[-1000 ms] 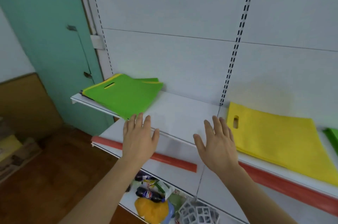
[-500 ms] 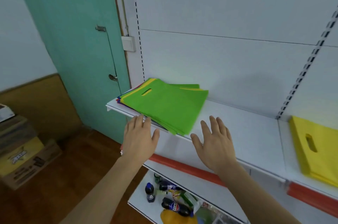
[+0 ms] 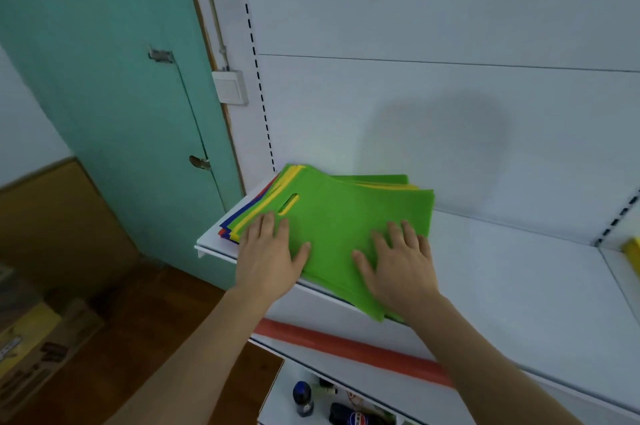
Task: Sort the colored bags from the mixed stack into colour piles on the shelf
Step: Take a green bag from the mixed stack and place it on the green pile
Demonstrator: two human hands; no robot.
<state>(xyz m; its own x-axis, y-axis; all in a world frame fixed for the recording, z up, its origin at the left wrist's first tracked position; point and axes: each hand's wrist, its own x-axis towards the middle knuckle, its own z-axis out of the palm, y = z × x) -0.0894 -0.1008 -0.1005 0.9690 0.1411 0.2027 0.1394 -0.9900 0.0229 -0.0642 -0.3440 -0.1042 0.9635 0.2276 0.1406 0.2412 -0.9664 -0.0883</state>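
The mixed stack of bags [image 3: 332, 234] lies at the left end of the white shelf [image 3: 502, 272], a green bag [image 3: 346, 216] on top with yellow, blue and red edges showing beneath. The left hand [image 3: 268, 258] and right hand [image 3: 398, 268] rest flat on the green bag, fingers straight, gripping nothing.

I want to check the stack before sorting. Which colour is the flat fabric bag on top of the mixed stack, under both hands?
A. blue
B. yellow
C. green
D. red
C: the flat green fabric bag lies on top, with the left hand and right hand flat on it; yellow, blue and red show only as edges beneath.
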